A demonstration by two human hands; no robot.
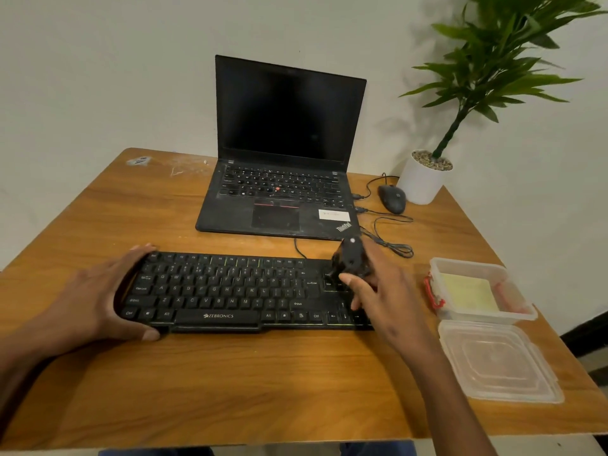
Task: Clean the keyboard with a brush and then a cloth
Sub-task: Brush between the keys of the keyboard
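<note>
Keyboard: a black keyboard (230, 291) lay flat on the wooden table (230, 383), its long side running left to right, just in front of the open laptop (283, 153).
Left hand: the left hand (98, 297) clasped the keyboard's left end, fingers curled over the far corner and the thumb pressed against the near edge.
Right hand: the right hand (378, 291) hovered over the keyboard's right end, holding a dark brush (348, 258) between thumb and fingers; motion blur hid the exact grip.
Brush: its dark body stood roughly upright above the keys at the right end, near the Enter key; whether the bristles touched the keys could not be told.
Cloth: a pale yellow cloth (470, 291) lay folded inside a clear plastic container (513, 274), on the table to the right of the keyboard and apart from the right hand.
Lid: a clear lid (496, 360) lay flat just in front of that container.
Behind: a black mouse (391, 199) and a potted plant (424, 179) sat at the table's far right, beside the laptop.
</note>
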